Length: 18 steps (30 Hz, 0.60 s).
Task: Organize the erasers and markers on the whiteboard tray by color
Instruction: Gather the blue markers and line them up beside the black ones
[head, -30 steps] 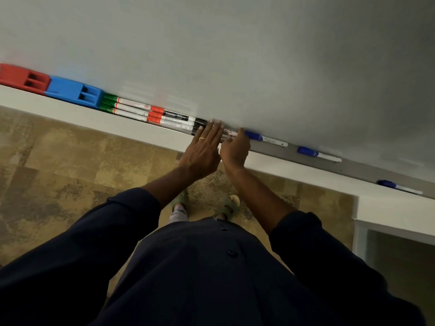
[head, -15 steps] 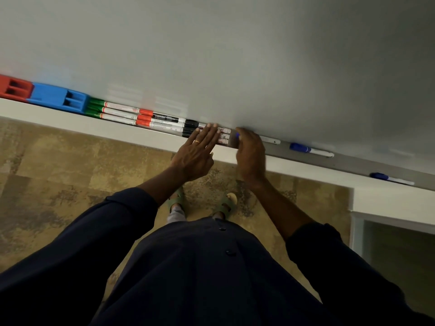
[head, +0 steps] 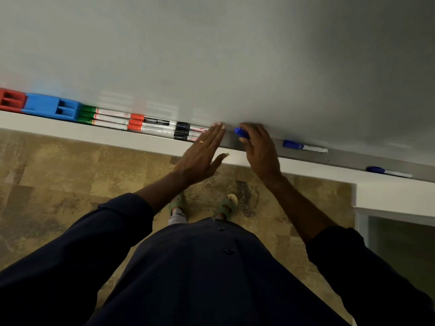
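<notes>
While the left hand (head: 200,154) lies flat and spread against the black markers' (head: 182,130) ends, the right hand (head: 257,147) pinches a blue marker (head: 241,134) on the tray (head: 341,158), its long axis running toward four o'clock, the gap at its nine o'clock.

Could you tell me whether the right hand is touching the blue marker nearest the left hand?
Touching: the head view shows the right hand curled over the blue marker, only its cap showing.

The scene is dim and softly lit. The whiteboard (head: 235,55) glows palest at upper left and greys toward its right edge. Wide-angle bending tilts the tray (head: 348,158). Fingertips blur slightly.
</notes>
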Each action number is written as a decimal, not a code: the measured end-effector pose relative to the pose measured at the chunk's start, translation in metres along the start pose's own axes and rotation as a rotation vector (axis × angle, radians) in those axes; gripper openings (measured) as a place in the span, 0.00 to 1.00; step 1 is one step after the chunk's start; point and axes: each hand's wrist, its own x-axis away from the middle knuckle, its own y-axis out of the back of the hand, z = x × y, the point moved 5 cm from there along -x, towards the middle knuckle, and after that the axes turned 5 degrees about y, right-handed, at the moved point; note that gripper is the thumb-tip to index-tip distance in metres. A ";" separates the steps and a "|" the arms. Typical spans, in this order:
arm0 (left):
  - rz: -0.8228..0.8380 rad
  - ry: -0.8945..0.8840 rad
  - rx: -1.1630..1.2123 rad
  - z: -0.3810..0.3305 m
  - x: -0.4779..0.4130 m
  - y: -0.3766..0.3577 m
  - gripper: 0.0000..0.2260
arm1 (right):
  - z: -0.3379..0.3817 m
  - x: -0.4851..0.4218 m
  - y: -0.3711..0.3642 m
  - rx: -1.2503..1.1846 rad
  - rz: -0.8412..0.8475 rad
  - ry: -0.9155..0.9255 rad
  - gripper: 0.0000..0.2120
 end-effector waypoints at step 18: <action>0.049 0.501 0.957 -0.102 -0.041 -0.026 0.18 | -0.138 0.069 0.089 0.311 0.009 -0.102 0.17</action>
